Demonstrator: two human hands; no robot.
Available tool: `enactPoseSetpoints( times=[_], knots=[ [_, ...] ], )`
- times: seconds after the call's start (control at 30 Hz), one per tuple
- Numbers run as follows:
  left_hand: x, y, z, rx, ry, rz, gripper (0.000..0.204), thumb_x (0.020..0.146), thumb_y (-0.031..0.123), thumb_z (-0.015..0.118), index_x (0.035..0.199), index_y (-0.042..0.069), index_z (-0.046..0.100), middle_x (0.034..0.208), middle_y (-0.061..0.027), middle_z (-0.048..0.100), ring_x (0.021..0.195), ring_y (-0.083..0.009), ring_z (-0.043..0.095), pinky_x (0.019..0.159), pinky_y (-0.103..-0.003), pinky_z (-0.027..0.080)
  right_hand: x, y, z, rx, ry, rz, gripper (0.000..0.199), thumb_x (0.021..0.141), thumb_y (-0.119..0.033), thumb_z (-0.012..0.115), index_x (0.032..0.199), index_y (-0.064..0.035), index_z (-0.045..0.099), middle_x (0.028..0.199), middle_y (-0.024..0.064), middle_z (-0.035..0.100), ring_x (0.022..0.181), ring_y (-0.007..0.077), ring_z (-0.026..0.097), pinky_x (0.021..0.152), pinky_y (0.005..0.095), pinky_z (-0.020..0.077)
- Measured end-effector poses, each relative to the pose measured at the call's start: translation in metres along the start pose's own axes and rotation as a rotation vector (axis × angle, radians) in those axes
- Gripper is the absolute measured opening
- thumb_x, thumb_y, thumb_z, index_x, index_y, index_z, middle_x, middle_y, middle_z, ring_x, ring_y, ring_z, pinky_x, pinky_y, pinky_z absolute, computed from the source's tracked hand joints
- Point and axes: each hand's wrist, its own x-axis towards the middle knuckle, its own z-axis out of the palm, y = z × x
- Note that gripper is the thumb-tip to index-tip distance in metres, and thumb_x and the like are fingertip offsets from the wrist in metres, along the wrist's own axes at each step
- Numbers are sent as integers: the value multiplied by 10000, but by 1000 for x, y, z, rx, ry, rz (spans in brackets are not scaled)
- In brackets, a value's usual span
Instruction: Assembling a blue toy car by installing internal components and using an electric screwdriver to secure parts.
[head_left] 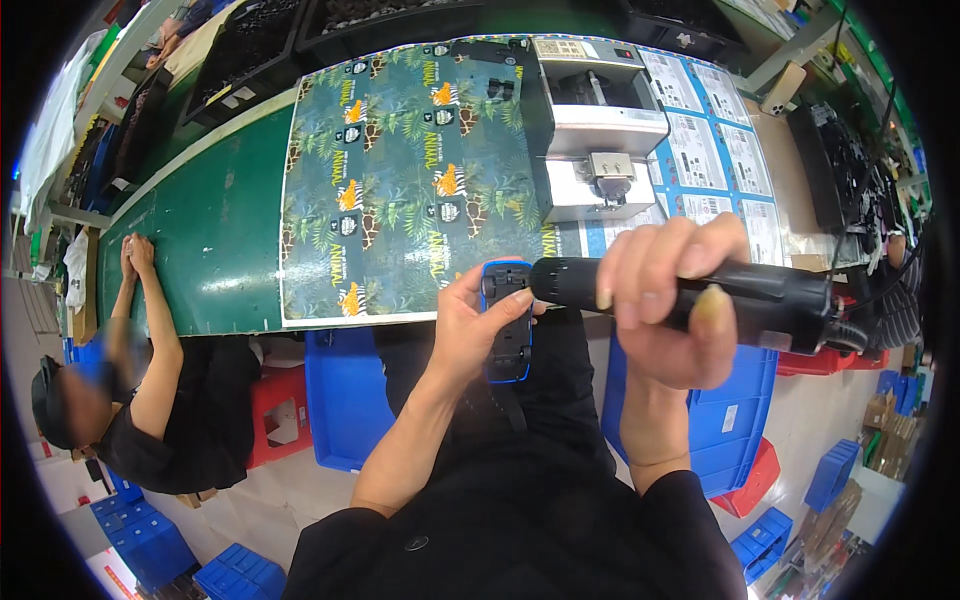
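My left hand (466,328) is closed around a small toy car base (512,350), black with a blue rim, its black face turned up and the thumb lying across it. It is held upright in the picture, just off the near table edge, above my lap. My right hand (675,300) grips a thick black electric screwdriver (775,297) lengthwise, its nose pointing left. The screwdriver's front end meets the upper right part of the toy car base beside my left thumb. Whether a bit touches a screw there is hidden.
A silver metal bench device (600,130) stands on the patterned sheet (385,200) covering the green table (215,225). Small black parts (500,89) lie left of it. Blue bins (340,400) flank my legs. At left, a co-worker's hands (137,255) rest on the table.
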Motion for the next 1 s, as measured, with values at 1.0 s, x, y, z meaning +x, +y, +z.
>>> enactPoseSetpoints(
  times=[1.0],
  knots=[
    [0,5,18,145,-71,-88,219,831,-7,693,1047,-16,657,901,-58,700,770,-106,648,711,-259,529,-6,10,-25,-301,-197,69,266,723,-128,747,840,-62,518,612,30,553,494,148,523,530,310,478]
  ],
)
